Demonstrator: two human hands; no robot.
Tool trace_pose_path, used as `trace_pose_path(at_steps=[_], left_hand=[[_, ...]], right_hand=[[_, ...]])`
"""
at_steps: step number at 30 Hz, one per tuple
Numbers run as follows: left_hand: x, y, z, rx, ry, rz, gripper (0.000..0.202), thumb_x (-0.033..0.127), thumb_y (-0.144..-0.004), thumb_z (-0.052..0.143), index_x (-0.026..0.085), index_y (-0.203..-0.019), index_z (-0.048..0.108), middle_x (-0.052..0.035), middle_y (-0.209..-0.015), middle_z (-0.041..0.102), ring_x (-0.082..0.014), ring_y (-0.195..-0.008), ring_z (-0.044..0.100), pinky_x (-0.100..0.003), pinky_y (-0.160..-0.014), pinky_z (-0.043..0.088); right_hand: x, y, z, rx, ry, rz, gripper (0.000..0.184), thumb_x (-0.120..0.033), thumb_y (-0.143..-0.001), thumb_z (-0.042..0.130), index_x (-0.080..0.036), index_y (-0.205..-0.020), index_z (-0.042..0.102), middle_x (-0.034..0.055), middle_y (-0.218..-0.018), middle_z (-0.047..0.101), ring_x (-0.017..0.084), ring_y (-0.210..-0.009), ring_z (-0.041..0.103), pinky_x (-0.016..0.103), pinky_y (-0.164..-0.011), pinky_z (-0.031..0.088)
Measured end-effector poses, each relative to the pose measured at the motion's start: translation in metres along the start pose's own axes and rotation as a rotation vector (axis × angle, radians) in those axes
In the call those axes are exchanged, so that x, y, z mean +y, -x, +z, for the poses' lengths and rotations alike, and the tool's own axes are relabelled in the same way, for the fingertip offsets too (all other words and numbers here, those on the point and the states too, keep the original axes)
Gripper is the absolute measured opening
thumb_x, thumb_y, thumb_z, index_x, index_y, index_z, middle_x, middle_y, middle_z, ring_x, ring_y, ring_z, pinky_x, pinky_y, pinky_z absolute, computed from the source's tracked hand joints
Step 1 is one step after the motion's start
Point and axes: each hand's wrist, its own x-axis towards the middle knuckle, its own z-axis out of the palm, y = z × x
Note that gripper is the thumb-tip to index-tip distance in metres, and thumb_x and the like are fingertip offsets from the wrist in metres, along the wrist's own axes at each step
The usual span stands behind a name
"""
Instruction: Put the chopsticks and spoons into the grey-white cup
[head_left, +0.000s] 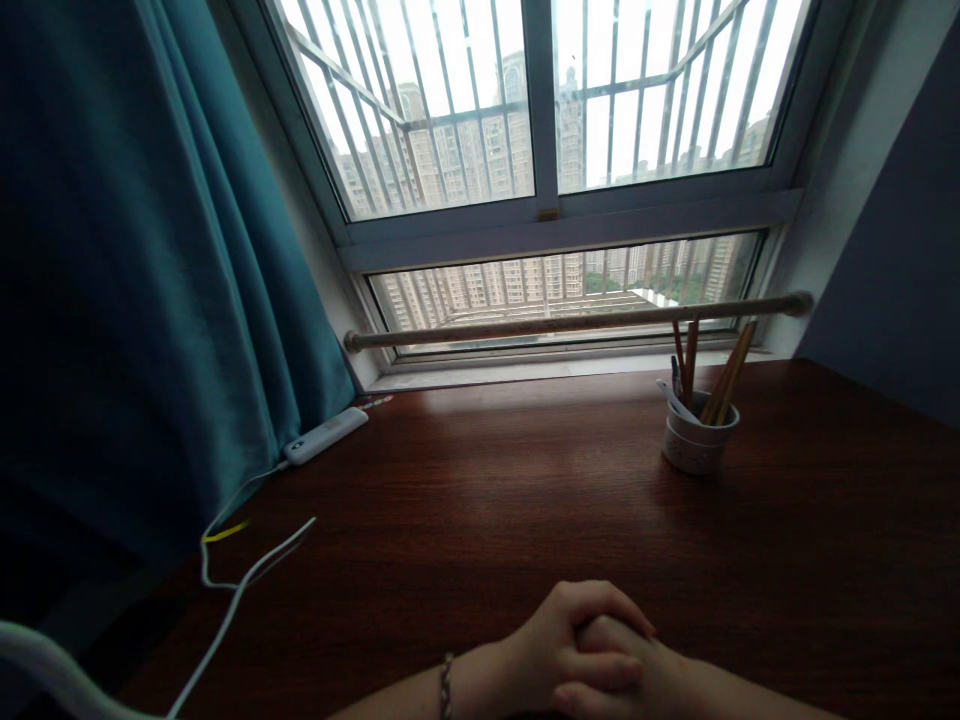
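Note:
At the bottom middle, my two hands are clasped together low over the dark red-brown wooden table (450, 520). My left hand (551, 640) comes in from the left, a dark beaded bracelet (446, 685) round its wrist. Its fingers are closed over my right hand (652, 670), which comes in from the right with its fingers folded into the clasp. No object shows in either hand. The palms are hidden.
A white cup (697, 445) of pens and sticks stands at the back right. To the left lie a white power strip (326, 436) and a white cable (225, 625) beside a teal curtain (247, 280). Behind the table is a barred window with a rail (570, 323).

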Motion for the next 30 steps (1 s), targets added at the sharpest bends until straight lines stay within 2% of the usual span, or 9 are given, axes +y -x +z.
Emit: trace_pose_path(at_steps=[4,7,9,12,16,20,23,27,30], left_hand=[[-0.002,0.000,0.001,0.007,-0.002,-0.010,0.037,0.037,-0.077,0.059,0.013,-0.105,0.060,-0.0098,-0.103,0.063,-0.0193,-0.095,0.058,-0.031,-0.084,0.047],[-0.001,0.001,0.000,0.007,0.001,-0.009,0.037,0.037,-0.077,0.059,0.013,-0.105,0.060,-0.0097,-0.102,0.063,-0.0191,-0.095,0.058,-0.030,-0.084,0.046],[0.000,0.001,-0.001,0.000,0.002,-0.008,0.038,0.037,-0.077,0.059,0.013,-0.105,0.060,-0.0098,-0.102,0.063,-0.0191,-0.095,0.058,-0.030,-0.084,0.046],[0.000,0.000,-0.002,-0.004,0.004,-0.015,0.037,0.037,-0.077,0.058,0.014,-0.106,0.060,-0.0096,-0.103,0.062,-0.0192,-0.096,0.058,-0.030,-0.084,0.046],[-0.001,0.000,-0.001,0.002,-0.003,-0.001,0.037,0.036,-0.077,0.058,0.014,-0.106,0.060,-0.0094,-0.103,0.062,-0.0189,-0.096,0.057,-0.030,-0.085,0.045],[-0.001,0.000,-0.001,-0.001,0.008,0.001,0.037,0.037,-0.077,0.058,0.013,-0.106,0.060,-0.0102,-0.103,0.062,-0.0194,-0.096,0.058,-0.030,-0.084,0.046],[-0.002,0.001,-0.001,-0.006,0.002,0.017,0.038,0.037,-0.077,0.058,0.013,-0.106,0.060,-0.0108,-0.103,0.062,-0.0198,-0.096,0.058,-0.030,-0.084,0.046],[-0.003,0.001,-0.001,-0.005,-0.001,-0.007,0.038,0.038,-0.077,0.058,0.014,-0.106,0.060,-0.0104,-0.103,0.062,-0.0197,-0.096,0.058,-0.030,-0.083,0.046],[-0.005,0.001,0.000,-0.007,0.015,0.002,0.039,0.039,-0.076,0.058,0.013,-0.105,0.060,-0.0106,-0.103,0.062,-0.0200,-0.096,0.058,-0.031,-0.083,0.046]], right_hand=[[-0.002,-0.002,0.001,-0.041,0.024,0.016,0.040,-0.035,-0.074,0.047,-0.003,-0.093,0.061,0.0206,-0.099,0.060,0.028,-0.093,0.057,0.038,-0.080,0.044],[0.006,-0.002,0.005,-0.012,0.005,0.000,0.046,-0.044,-0.073,0.048,-0.004,-0.091,0.060,0.0203,-0.095,0.060,0.029,-0.091,0.057,0.040,-0.078,0.045],[0.009,-0.001,0.006,-0.008,0.017,0.007,0.049,-0.046,-0.074,0.046,-0.004,-0.095,0.060,0.0201,-0.096,0.060,0.028,-0.090,0.057,0.039,-0.077,0.046],[0.007,0.000,0.004,-0.017,0.022,-0.007,0.044,-0.040,-0.074,0.045,-0.005,-0.096,0.061,0.0183,-0.097,0.059,0.027,-0.092,0.057,0.037,-0.078,0.045],[0.004,0.000,0.002,0.016,0.012,-0.004,0.050,-0.044,-0.072,0.047,-0.001,-0.093,0.061,0.0181,-0.088,0.059,0.025,-0.084,0.057,0.036,-0.074,0.046],[0.014,-0.002,0.007,-0.039,0.024,-0.035,0.039,-0.039,-0.075,0.044,-0.008,-0.092,0.062,0.0152,-0.096,0.059,0.024,-0.089,0.056,0.034,-0.077,0.045],[0.020,-0.003,0.010,-0.011,0.012,0.007,0.043,-0.041,-0.073,0.049,-0.007,-0.096,0.060,0.0156,-0.093,0.060,0.025,-0.087,0.058,0.034,-0.074,0.046],[0.013,-0.001,0.006,0.001,-0.008,0.039,0.050,-0.044,-0.073,0.049,-0.001,-0.097,0.059,0.0189,-0.095,0.059,0.026,-0.090,0.057,0.035,-0.078,0.045],[0.000,0.001,0.000,-0.019,-0.014,0.064,0.047,-0.040,-0.073,0.050,-0.002,-0.099,0.060,0.0187,-0.101,0.058,0.026,-0.095,0.055,0.036,-0.083,0.043]])
